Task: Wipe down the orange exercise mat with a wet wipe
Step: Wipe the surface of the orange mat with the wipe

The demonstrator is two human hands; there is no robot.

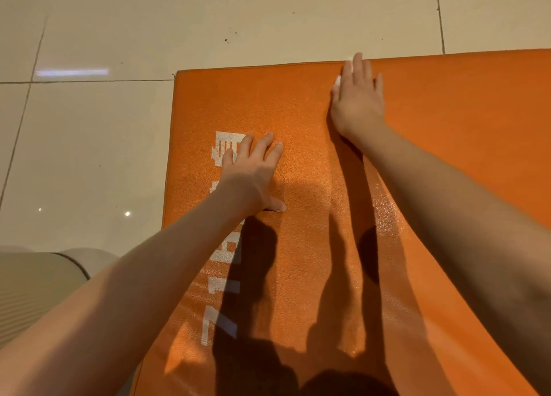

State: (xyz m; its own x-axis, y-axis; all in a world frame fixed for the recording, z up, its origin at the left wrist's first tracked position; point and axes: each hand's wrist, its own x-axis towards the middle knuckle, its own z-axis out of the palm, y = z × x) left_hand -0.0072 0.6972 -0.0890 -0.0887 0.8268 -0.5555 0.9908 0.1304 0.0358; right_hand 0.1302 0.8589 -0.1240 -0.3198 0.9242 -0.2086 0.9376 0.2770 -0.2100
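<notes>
Pressing wet wipe (337, 81) at far edge of orange mat (447, 112): right hand (356, 97), fingers straight. Left hand (253, 172) splayed, bracing. Mat on floor (89, 142), looks padded, textured. Wipe limp, likely bunches; keep under palm.

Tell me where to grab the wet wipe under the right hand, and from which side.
Pinch the sliver of the wet wipe showing left of the right hand, coming from the left. The rest lies flat on the orange mat, pinned under straight fingers near its far edge, so probably only that fringe offers purchase.
</notes>
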